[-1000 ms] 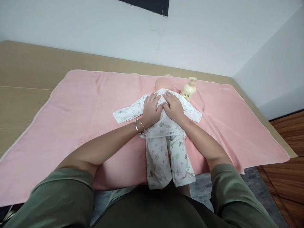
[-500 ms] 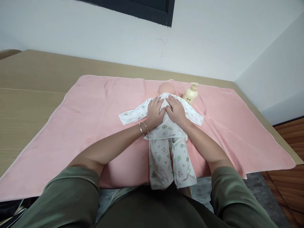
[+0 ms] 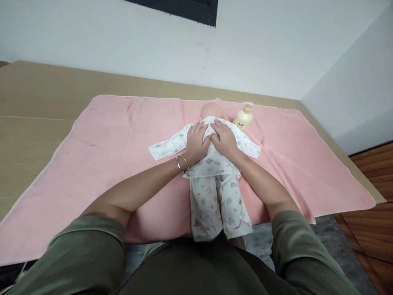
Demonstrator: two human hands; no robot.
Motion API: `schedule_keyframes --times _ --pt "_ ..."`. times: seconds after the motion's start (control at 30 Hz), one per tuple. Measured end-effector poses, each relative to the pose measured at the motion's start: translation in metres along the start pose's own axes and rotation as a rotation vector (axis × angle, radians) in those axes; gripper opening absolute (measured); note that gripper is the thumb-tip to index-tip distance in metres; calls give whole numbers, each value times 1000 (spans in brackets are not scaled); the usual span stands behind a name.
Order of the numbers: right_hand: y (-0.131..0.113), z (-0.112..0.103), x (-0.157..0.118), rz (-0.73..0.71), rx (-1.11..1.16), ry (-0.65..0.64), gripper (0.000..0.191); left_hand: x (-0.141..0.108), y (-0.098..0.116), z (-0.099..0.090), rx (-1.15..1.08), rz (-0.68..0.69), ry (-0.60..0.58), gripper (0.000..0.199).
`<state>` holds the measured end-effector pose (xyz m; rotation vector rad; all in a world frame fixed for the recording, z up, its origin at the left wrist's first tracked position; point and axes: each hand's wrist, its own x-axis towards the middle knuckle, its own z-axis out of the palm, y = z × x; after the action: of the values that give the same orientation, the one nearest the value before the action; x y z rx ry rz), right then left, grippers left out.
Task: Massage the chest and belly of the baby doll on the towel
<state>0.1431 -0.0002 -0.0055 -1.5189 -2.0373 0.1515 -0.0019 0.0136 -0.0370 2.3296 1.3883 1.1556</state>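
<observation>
A baby doll point(image 3: 211, 166) in white printed pyjamas lies face down, its bald head away from me and its legs reaching over the table's near edge. My left hand point(image 3: 197, 143) rests flat on the left side of its upper back, fingers stretched out. On the right side of the back lies my right hand point(image 3: 224, 140), also open and flat. The two thumbs nearly meet in the middle. Bangles circle my left wrist. Both sleeves of the doll spread outward, and no doll hands show. A cream pump bottle point(image 3: 243, 117) lies tilted beside the doll's right shoulder area.
A pink blanket point(image 3: 135, 135) with pale edging covers much of the wooden table point(image 3: 33, 90) and hangs over its front. Behind the table rises a white wall point(image 3: 260, 53). Brown wood-grain panels point(image 3: 376, 172) stand at the right, beyond the table's edge.
My view has shifted slightly, so everything sits a little further left and higher. Both hands stay flat on the doll's back, with little visible movement.
</observation>
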Motion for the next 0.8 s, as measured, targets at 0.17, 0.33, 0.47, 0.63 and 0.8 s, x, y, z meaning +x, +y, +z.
schedule_keyframes --times 0.17,0.33,0.47,0.63,0.8 --pt "-5 -4 0 18 -24 -26 49 0 -1 1 -5 2 13 49" --pt "-7 -5 -1 24 -41 -42 49 0 -2 2 -32 4 17 48" --pt "-7 -5 0 22 -53 -58 49 0 -1 1 -47 3 13 47" --pt "-10 -27 2 -48 -103 -93 50 11 8 -11 -77 -70 -45 49" --pt "0 -70 9 -75 -98 94 50 39 38 -26 -431 -270 -82 32"
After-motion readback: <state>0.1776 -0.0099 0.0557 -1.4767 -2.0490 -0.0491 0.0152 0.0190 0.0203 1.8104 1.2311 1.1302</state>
